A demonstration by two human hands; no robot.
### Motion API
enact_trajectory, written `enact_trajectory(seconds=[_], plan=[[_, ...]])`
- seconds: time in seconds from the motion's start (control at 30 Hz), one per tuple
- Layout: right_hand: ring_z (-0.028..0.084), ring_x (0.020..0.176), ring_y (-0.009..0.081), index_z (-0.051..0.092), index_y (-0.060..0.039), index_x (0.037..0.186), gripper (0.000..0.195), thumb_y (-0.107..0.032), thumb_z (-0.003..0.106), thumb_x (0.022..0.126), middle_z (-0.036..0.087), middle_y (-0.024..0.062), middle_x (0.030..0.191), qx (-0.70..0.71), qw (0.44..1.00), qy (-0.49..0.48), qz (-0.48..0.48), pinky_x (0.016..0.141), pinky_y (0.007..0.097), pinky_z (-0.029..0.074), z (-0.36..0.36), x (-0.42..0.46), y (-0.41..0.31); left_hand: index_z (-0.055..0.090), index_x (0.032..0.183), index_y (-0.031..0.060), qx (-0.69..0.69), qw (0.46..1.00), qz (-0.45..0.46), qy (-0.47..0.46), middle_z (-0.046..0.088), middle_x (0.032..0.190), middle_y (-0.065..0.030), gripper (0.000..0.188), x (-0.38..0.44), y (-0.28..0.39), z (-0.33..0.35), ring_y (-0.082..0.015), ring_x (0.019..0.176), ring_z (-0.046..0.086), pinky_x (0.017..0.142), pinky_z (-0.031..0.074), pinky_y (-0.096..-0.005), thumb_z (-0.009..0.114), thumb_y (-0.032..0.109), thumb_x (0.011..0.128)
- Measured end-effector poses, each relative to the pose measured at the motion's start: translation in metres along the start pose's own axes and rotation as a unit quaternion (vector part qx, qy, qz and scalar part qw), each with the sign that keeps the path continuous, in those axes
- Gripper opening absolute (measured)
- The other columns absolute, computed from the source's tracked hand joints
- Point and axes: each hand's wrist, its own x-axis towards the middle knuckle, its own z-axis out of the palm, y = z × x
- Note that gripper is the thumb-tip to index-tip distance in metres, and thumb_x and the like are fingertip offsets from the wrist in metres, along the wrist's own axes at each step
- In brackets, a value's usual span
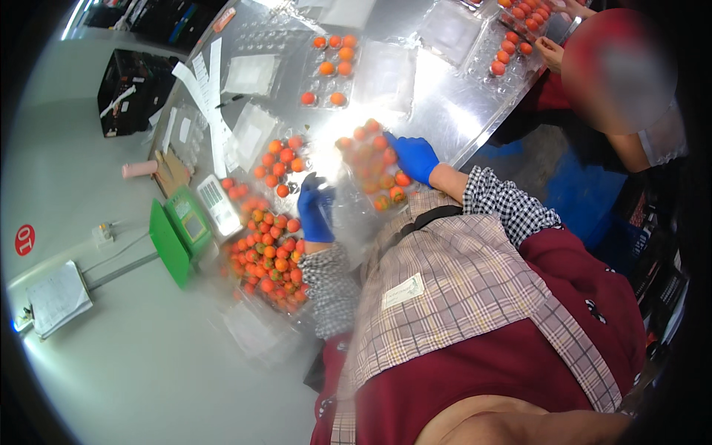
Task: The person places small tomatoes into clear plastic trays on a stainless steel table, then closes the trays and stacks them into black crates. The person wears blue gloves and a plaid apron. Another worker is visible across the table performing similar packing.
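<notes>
My right hand, in a blue glove, grips the right edge of a clear plastic tray of small red and orange tomatoes; part of this tray is blurred. My left hand, also blue-gloved, is bent beside clear plastic film or a lid; whether it grips this cannot be told. Left of that hand lies a large heap of tomatoes, some green-tinged. Above the left hand, a smaller clear tray holds tomatoes in separate cups. A further clear tray with orange tomatoes lies farther up the metal table.
A green scale, a white device and paper strips are at left. Packs of clear plastic lids or film lie on the table. At upper right, a co-worker's hand is at another tomato tray. A black crate is beyond.
</notes>
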Motion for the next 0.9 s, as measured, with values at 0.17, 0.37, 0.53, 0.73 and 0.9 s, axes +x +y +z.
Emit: enact_trajectory(seconds=[0.17,0.37,0.53,0.73,0.9], plan=[[0.069,0.086,0.0334,0.054,-0.0202,0.136,0.045,-0.019,0.051,0.091,0.07,0.0147,0.098,-0.061,0.998,-0.01,-0.027,0.075,0.0455,0.054,-0.015,-0.003,-0.006,0.049,0.136,-0.0018,-0.027,0.995,-0.02,0.096,0.059,0.126,-0.0141,0.052,-0.049,-0.021,-0.053,-0.0274,0.106,0.062,0.089,0.051,-0.0343,0.047,0.003,0.084],[0.066,0.086,0.0333,0.067,-0.0148,0.12,0.035,-0.016,0.059,0.086,0.068,0.0127,0.101,-0.071,0.985,0.106,-0.113,0.074,0.0441,0.053,-0.032,0.008,-0.033,0.047,0.139,-0.0046,0.35,0.884,0.075,0.302,0.06,0.127,-0.0177,0.064,-0.073,-0.087,-0.098,-0.0282,0.11,0.061,0.094,0.05,-0.039,0.06,-0.005,0.076],[0.064,0.089,0.032,0.067,-0.0106,0.099,0.02,-0.017,0.063,0.081,0.067,0.0151,0.099,-0.077,0.991,-0.067,-0.089,0.08,0.0423,0.053,-0.03,0.045,-0.082,0.061,0.127,0.0006,0.608,0.66,0.379,0.227,0.067,0.113,-0.0159,0.051,-0.064,-0.022,-0.018,-0.0304,0.105,0.061,0.093,0.048,-0.0387,0.071,0.002,0.077],[0.066,0.087,0.0313,0.067,-0.0115,0.101,0.021,-0.019,0.062,0.083,0.067,0.0136,0.098,-0.191,0.966,-0.128,-0.117,0.079,0.0394,0.054,-0.021,0.057,-0.117,0.065,0.122,0.0067,0.639,0.757,0.118,0.069,0.068,0.108,-0.0121,0.034,0.015,-0.039,0.018,-0.0268,0.094,0.065,0.083,0.052,-0.039,0.067,0.008,0.088],[0.065,0.093,0.0204,0.069,-0.0143,0.118,0.03,-0.026,0.059,0.093,0.069,0.0084,0.11,0.145,0.963,-0.227,0.021,0.081,0.0328,0.052,-0.056,0.049,-0.111,0.063,0.128,0.0065,0.416,0.884,0.196,0.086,0.068,0.115,-0.013,0.037,0.015,-0.057,0.013,-0.0285,0.106,0.065,0.09,0.052,-0.0399,0.06,0.022,0.095]])
